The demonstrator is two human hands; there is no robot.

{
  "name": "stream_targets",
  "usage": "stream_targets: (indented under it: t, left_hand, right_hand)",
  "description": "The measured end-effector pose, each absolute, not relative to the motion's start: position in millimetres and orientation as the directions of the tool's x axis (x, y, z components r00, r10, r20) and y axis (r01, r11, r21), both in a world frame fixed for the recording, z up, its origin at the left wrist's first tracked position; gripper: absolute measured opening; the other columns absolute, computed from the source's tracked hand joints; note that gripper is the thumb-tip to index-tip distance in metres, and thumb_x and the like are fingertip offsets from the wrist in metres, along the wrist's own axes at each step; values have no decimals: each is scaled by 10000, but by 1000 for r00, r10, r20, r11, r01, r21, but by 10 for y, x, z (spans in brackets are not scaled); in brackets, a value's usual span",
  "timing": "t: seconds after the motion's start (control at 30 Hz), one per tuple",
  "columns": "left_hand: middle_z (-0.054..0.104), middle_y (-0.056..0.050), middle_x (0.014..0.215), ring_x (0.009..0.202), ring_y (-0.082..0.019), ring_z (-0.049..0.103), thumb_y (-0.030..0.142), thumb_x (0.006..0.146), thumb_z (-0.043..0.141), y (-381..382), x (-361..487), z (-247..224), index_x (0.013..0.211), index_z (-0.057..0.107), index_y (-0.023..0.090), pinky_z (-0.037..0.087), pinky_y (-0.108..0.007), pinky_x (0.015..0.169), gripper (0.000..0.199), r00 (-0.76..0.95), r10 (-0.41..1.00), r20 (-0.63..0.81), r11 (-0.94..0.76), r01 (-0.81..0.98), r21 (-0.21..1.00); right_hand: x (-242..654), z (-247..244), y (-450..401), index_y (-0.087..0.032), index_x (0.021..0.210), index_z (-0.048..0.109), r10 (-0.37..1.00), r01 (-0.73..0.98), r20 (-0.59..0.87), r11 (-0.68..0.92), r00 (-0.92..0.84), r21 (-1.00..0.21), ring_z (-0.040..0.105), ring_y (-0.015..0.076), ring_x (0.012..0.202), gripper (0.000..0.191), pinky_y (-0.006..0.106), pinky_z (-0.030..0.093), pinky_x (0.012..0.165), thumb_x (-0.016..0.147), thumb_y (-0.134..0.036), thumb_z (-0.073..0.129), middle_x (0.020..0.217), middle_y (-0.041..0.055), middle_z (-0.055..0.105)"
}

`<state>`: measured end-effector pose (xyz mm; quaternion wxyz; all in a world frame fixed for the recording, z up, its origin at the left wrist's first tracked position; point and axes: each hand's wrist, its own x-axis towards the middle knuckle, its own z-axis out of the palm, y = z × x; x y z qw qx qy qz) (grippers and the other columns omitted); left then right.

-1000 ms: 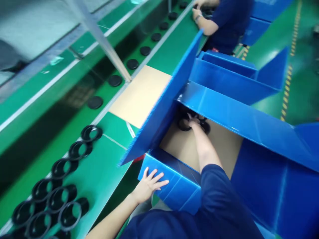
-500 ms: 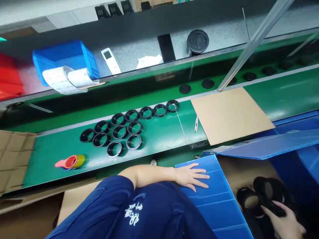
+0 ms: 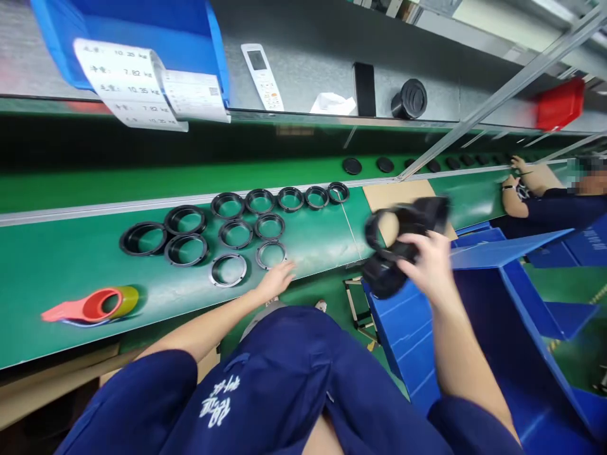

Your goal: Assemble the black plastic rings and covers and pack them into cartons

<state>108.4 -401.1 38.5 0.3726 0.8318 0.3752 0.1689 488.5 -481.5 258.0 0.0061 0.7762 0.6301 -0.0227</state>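
My right hand (image 3: 430,262) is closed on a cluster of black rings (image 3: 383,279), blurred by motion, raised above the bench's front edge. How many it holds I cannot tell. My left hand (image 3: 279,279) is at the bench edge with fingers stretched out and nothing in them. Closest to its fingertips stands a black ring (image 3: 258,258), one of several in uneven rows on the green bench (image 3: 313,253). Another ring (image 3: 212,272) of the front row sits to its left. Partly behind the held cluster lies a cardboard sheet (image 3: 374,196).
At the bench's left lies a red and yellow tape dispenser (image 3: 88,308). An opened blue plastic box (image 3: 478,316) stands at my right. Overhead, a shelf holds a blue bin (image 3: 142,25), a remote (image 3: 262,76), a phone (image 3: 364,88) and a black cylinder (image 3: 410,100). A co-worker (image 3: 545,208) sits far right.
My right hand has come up out of the blue box with the black rings, over to the bench edge. My left hand has left the box flap and moved left towards the standing rings.
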Motion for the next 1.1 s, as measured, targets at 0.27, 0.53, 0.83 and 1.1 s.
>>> stream_targets:
  t: [0.27,0.53,0.83,1.1]
  left_hand:
    - [693,-170,1310,1229,-317,661,527,947,402,-4527,-268,256,1190,692,148,549,-463,1050,536,271,956,-116,-111,694,711]
    - [792,-114,1041,900,-269,767,613,839,432,-4847,-601,126,981,746,213,631,-358,789,528,23,971,-238,149,720,678]
    - [793,-120,1069,1009,-351,762,695,748,505,-4102,-209,260,953,756,222,629,-457,913,573,-14,956,-294,219,701,679]
    - [799,21,1046,1065,-380,744,655,679,630,-3537,134,625,934,790,378,606,-523,997,408,-132,922,-364,354,668,655]
  right_hand:
    - [3358,1387,-3188,-286,1258,628,814,909,-514,-391,270,-141,729,155,843,490,293,576,815,814,-93,702,1396,93,418]
    - [3252,901,-2826,-345,1511,487,722,916,-647,-392,246,-88,737,259,1078,822,368,578,924,780,-269,855,1628,195,310]
    - [4539,1045,-2089,-345,1500,527,869,768,-436,-439,233,-466,639,223,1257,571,349,489,1083,954,-367,694,1294,46,711]
    - [5809,687,-460,-157,1301,611,701,243,-438,-647,563,-722,685,196,1008,367,382,616,850,1018,-390,622,1234,99,661]
